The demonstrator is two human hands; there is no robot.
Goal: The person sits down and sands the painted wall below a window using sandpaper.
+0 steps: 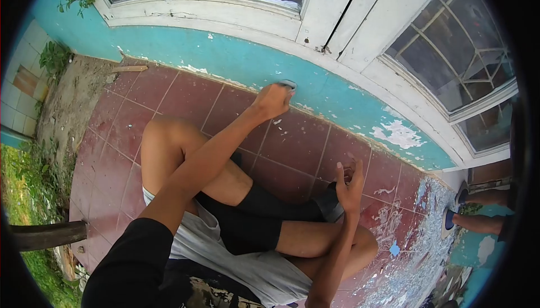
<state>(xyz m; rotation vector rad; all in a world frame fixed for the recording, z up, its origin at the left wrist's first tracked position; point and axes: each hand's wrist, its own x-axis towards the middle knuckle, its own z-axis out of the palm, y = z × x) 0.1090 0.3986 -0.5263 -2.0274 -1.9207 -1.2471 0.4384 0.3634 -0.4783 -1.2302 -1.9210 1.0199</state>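
Left hand is nearer, clenched on a flat grey tool; the tool projects past its fingers at the turquoise wall, full long axis indeterminable; right hand lies well apart, fingers parted, nothing seen gripped

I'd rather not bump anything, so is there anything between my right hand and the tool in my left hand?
Nothing visible stands between your right hand and the tool; tiled floor shows along that line. Your left hand itself covers part of the tool.
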